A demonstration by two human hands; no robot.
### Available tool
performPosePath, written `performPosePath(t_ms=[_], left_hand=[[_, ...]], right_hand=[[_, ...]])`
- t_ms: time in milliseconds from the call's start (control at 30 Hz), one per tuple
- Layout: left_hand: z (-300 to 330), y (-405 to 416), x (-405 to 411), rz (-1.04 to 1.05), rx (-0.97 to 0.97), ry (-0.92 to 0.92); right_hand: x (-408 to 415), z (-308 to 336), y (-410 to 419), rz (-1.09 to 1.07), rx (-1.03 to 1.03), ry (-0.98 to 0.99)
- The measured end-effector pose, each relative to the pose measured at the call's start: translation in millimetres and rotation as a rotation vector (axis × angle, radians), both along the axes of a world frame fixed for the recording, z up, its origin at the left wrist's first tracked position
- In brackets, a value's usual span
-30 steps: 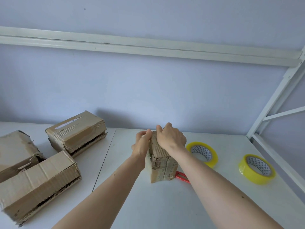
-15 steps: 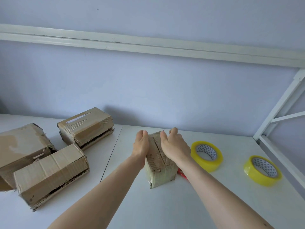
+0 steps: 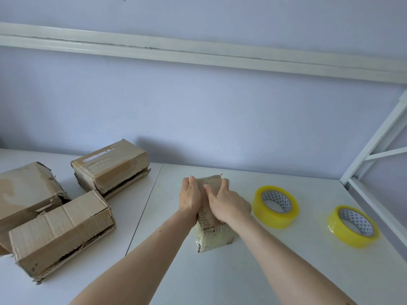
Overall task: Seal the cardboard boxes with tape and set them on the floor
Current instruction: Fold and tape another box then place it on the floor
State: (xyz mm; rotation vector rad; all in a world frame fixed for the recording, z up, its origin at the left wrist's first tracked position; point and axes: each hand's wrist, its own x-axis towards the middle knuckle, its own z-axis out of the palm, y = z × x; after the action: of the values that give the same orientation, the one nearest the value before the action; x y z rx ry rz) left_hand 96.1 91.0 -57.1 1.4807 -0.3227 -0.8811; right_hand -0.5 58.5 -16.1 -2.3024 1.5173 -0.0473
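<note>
**Flaps going down on the small box**

Far left, three worn cardboard boxes wait on the white table [image 3: 275,271]: the crumpled box [image 3: 26,194] at the edge, the long box [image 3: 61,234] nearest me, and the labelled box [image 3: 110,166] further back. All three show gaping seams, so I judge none is sealed yet.

Centre now, and here's the action: the small box [image 3: 212,216] stands on the table right in front of me. My left hand [image 3: 190,200] lies against its left side, fingers fairly straight and pressing. My right hand [image 3: 228,205] sits on top; half a second ago it lay flat, and now the fingers curl over the top flap, pushing it closed. The two hands nearly meet over the seam. That tells me the flaps are being held shut, ready for tape.

On the right, the nearer tape roll [image 3: 275,205] lies flat just beside the box, and the second tape roll [image 3: 353,225] sits further right. One hand must let go to fetch tape, and the flap could spring open.
</note>
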Motion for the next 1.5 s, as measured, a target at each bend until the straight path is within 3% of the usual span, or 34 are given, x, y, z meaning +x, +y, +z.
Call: performPosePath(t_ms=[233,400,633,700,800,900,967,1067,1333,1500], left_hand=[[-1,1,-2,0.036,0.014,-0.045],[3,4,-4,0.013,0.052,-0.099],[-2,1,1,-0.037,0.128,-0.147],[-1,0,1,-0.052,0.215,-0.120],[17,11,-3,-0.071,0.184,0.106],[38,19,0,-0.097,0.010,0.169],[46,18,7,-0.011,-0.116,0.133],[56,16,10,0.082,-0.141,0.105],[41,7,-6,0.036,-0.006,-0.041],[37,6,-4,0.020,-0.033,-0.016]], right_hand=[[16,-4,-15,-0.052,0.002,-0.033],[23,6,-32,-0.096,0.154,-0.065],[30,-2,-28,-0.114,0.024,-0.064],[26,0,-28,-0.105,0.034,-0.101],[19,5,-24,-0.101,0.039,-0.147],[11,17,-19,-0.115,0.031,-0.297],[2,30,-15,-0.152,0.120,-0.537],[-9,44,-13,-0.138,0.224,-0.713],[2,34,1,0.001,0.063,-0.174],[9,26,4,0.011,-0.026,-0.122]])
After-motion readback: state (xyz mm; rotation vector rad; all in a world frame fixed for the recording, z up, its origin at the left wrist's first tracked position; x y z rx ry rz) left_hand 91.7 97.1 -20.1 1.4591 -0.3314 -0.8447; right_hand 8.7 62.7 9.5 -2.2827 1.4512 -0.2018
